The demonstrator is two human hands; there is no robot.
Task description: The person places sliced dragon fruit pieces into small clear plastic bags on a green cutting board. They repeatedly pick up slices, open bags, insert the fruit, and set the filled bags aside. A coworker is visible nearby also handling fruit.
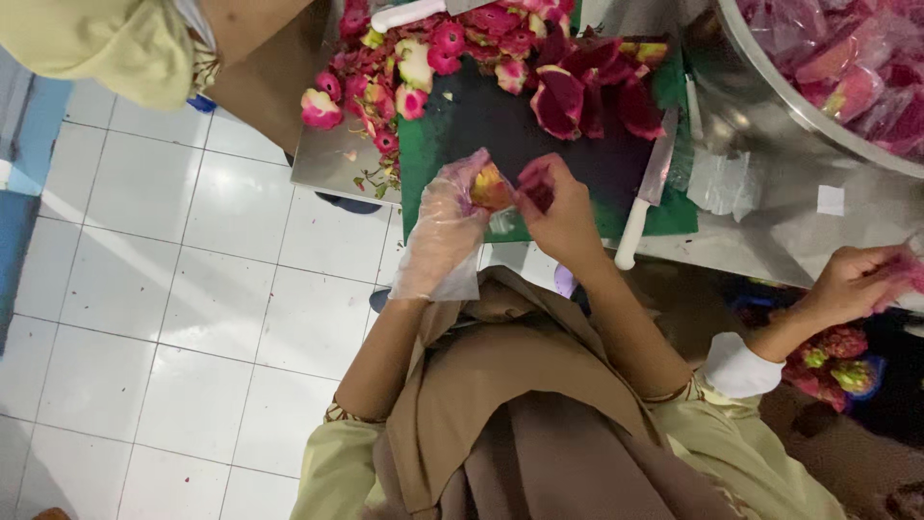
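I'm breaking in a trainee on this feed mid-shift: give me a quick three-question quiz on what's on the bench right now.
1. True or false: the left hand wears a clear plastic glove.
2. Where does the white-handled knife lie? A) in the steel bowl B) on the right side of the green cutting board C) on the floor
3. What do both hands hold between them?

Key
1. True; the right hand is bare.
2. B; the steel bowl holds bagged pink fruit.
3. A piece of dragon fruit, held over the board's near edge, with peels heaped at the far side.
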